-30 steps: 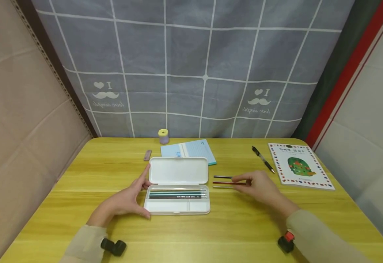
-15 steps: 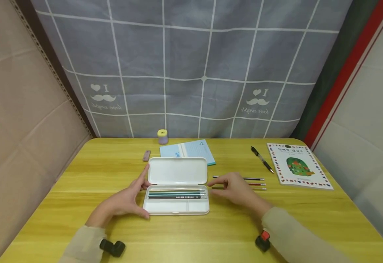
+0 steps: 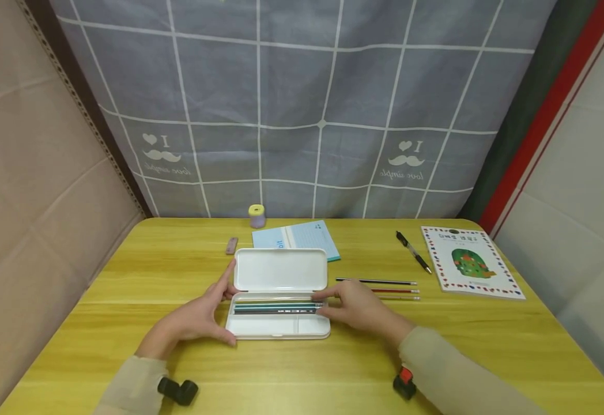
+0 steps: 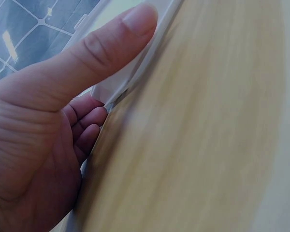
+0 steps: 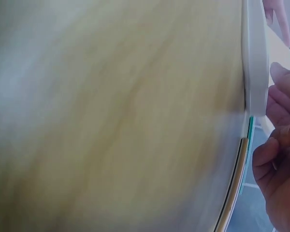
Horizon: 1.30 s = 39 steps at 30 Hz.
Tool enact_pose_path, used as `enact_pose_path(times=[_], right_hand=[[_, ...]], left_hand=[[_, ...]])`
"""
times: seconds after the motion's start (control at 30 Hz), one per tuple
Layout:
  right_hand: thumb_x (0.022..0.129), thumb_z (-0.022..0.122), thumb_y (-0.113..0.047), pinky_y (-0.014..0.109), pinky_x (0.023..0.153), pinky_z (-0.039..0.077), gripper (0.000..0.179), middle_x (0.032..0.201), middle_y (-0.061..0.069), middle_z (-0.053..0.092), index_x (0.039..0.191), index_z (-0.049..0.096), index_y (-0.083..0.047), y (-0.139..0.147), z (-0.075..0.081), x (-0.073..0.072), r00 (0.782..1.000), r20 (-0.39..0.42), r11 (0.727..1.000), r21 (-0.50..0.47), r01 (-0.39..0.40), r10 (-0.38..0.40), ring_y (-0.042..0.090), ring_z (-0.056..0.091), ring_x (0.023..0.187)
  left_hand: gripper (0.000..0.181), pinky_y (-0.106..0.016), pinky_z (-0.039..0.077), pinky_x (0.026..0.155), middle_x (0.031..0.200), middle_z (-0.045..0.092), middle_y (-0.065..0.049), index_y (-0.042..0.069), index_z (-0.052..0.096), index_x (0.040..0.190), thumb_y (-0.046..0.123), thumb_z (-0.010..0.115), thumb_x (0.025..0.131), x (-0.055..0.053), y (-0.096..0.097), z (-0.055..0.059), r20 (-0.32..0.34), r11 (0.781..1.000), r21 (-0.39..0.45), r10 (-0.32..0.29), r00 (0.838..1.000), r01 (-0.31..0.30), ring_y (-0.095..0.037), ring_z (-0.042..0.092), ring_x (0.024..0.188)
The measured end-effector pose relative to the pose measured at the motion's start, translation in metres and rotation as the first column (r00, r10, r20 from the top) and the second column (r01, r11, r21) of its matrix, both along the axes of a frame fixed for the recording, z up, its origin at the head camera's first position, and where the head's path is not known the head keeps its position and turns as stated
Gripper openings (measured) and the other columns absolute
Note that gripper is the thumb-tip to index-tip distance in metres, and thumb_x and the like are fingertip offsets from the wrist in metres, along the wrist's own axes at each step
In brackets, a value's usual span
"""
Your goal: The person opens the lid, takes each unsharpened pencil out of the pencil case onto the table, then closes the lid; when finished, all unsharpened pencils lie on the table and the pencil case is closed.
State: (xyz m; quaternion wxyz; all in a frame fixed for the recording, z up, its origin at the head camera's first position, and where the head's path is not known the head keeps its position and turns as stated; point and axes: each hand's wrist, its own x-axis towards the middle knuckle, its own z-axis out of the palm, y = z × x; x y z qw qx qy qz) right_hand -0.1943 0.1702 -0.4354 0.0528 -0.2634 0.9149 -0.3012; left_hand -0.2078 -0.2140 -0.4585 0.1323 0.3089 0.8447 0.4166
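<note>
An open white pencil case (image 3: 263,327) lies at the table's middle, lid tilted up at the back. Several pencils (image 3: 276,308) lie side by side in its rear compartment. My left hand (image 3: 200,314) rests against the case's left side, thumb at the front corner and index finger up along the lid. My right hand (image 3: 361,305) is over the case's right end, index finger and thumb apart on either side of the pencils' eraser ends; contact is unclear. Beyond it lie a black pencil (image 3: 395,282), a red pencil (image 3: 397,291) and a third, paler pencil (image 3: 403,298).
Behind the case are a light blue notebook (image 3: 309,236), a small mauve eraser (image 3: 231,245) and a yellow-topped purple container (image 3: 257,216). A black pen (image 3: 413,252) lies left of a picture book (image 3: 473,265) at right. A grey checked cloth (image 3: 291,144) hangs behind the table.
My right hand has moved left, from over the three loose pencils to the right end of the pencil case. Those pencils stay on the table. The left hand keeps its place.
</note>
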Motion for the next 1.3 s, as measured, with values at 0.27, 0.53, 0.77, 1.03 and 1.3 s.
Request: enact_pose_path(times=[0.27, 0.53, 0.77, 1.03, 1.3], right_hand=[[0.093, 0.081, -0.022, 0.036, 0.086, 0.052, 0.023, 0.113, -0.005, 0.077, 0.116, 0.082, -0.021, -0.012, 0.002, 0.001, 1.0, -0.016, 1.0, 0.012, 0.023, -0.023, 0.013, 0.065, 0.1], [0.091, 0.082, -0.017, 0.042, 0.094, 0.054, 0.022, 0.115, -0.002, 0.077, 0.113, 0.083, -0.019, -0.018, 0.005, 0.002, 0.998, 0.018, 0.998, -0.002, 0.058, -0.058, 0.015, 0.066, 0.108], [0.091, 0.083, -0.016, 0.034, 0.084, 0.056, 0.016, 0.106, -0.006, 0.078, 0.106, 0.084, -0.019, -0.024, 0.002, 0.001, 0.999, -0.036, 0.999, -0.006, 0.035, -0.035, 0.011, 0.069, 0.098], [0.091, 0.083, -0.017, 0.031, 0.082, 0.057, 0.011, 0.102, -0.006, 0.078, 0.102, 0.085, -0.018, -0.024, -0.003, 0.002, 0.993, -0.117, 1.0, -0.009, 0.021, -0.022, 0.011, 0.071, 0.095], [0.091, 0.083, -0.022, 0.033, 0.08, 0.059, 0.007, 0.096, -0.007, 0.078, 0.097, 0.086, -0.02, -0.028, -0.005, 0.005, 0.976, -0.215, 0.997, 0.059, 0.058, -0.044, 0.009, 0.071, 0.089]], left_hand=[[0.155, -0.02, 0.034, 0.11, 0.135, 0.048, -0.005, 0.025, -0.022, 0.165, 0.034, 0.099, 0.069, 0.0, 0.001, 0.001, -0.004, 1.0, -0.006, 0.0, 1.0, 0.0, -0.025, 0.045, 0.123], [0.155, -0.02, 0.033, 0.109, 0.134, 0.047, -0.004, 0.025, -0.023, 0.165, 0.035, 0.099, 0.069, -0.001, 0.0, 0.0, -0.003, 1.0, -0.017, 0.006, 1.0, -0.006, -0.025, 0.044, 0.124], [0.155, -0.019, 0.033, 0.109, 0.134, 0.047, -0.005, 0.021, -0.022, 0.165, 0.035, 0.099, 0.069, 0.0, 0.0, 0.001, -0.001, 1.0, -0.014, 0.005, 1.0, -0.005, -0.025, 0.044, 0.123], [0.155, -0.021, 0.033, 0.109, 0.134, 0.047, -0.005, 0.023, -0.022, 0.165, 0.035, 0.099, 0.068, 0.001, 0.001, -0.001, -0.005, 1.0, -0.017, 0.01, 1.0, -0.01, -0.025, 0.043, 0.123], [0.154, -0.021, 0.034, 0.108, 0.134, 0.047, -0.006, 0.022, -0.022, 0.165, 0.034, 0.099, 0.069, 0.003, 0.002, -0.001, -0.005, 1.0, -0.014, 0.009, 1.0, -0.009, -0.026, 0.042, 0.123]])
